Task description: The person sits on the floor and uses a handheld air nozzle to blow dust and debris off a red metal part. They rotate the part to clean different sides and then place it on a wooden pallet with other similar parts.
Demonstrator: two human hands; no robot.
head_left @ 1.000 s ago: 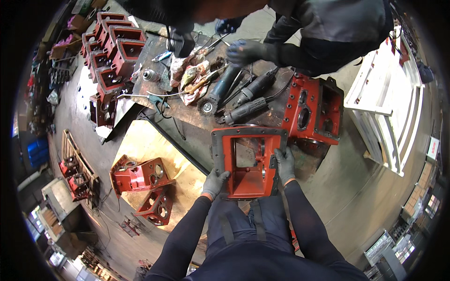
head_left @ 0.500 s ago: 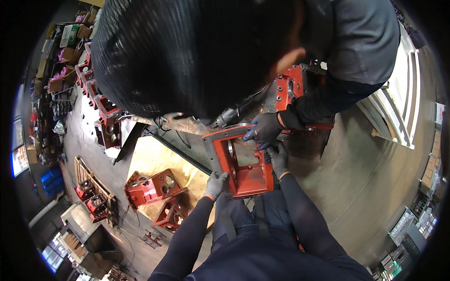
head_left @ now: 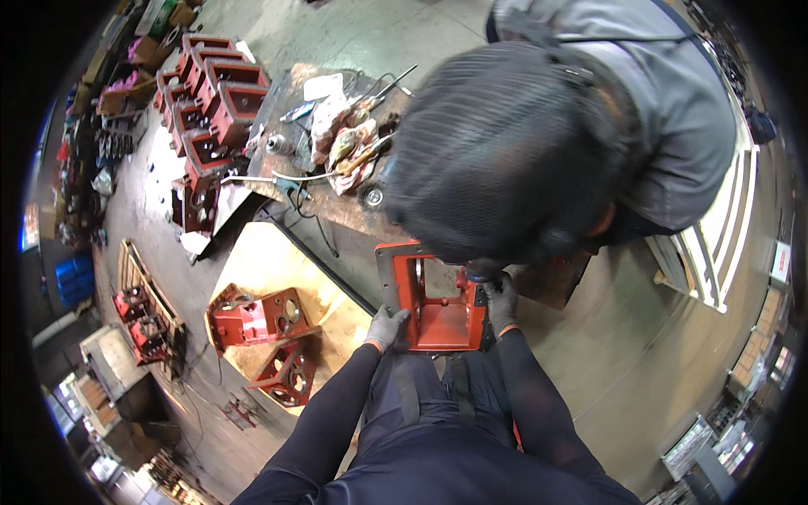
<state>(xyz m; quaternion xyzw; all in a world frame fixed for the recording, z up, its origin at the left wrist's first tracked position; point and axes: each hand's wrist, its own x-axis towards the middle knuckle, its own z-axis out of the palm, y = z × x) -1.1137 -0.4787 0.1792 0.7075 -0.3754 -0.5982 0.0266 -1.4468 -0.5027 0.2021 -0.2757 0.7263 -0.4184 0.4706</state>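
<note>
A red cast metal housing (head_left: pixel 446 328) with a dark machined flange is in front of my waist, its open side facing up. My left hand (head_left: pixel 387 329), in a grey glove, is closed on its left side, thumb over the edge. On the opposite side my right hand (head_left: pixel 502 305), also gloved, grips near the upper right corner. A co-worker (head_left: pixel 513 151) in a dark ribbed cap leans over the housing's far end. That person's dark glove shows only in part beside my right hand; the rest is hidden under the head.
Two red castings (head_left: pixel 261 320) rest on a pale wooden board (head_left: pixel 244 261) at left. Behind, a workbench (head_left: pixel 328 206) carries rags (head_left: pixel 349 139), a hose and tools. Several red housings (head_left: pixel 227 101) stand in rows at far left. A white frame (head_left: pixel 715 244) stands at right.
The co-worker's head has shifted right and lower over the housing, uncovering the workbench and covering that person's gloved hand. My hands keep their hold on the housing.
</note>
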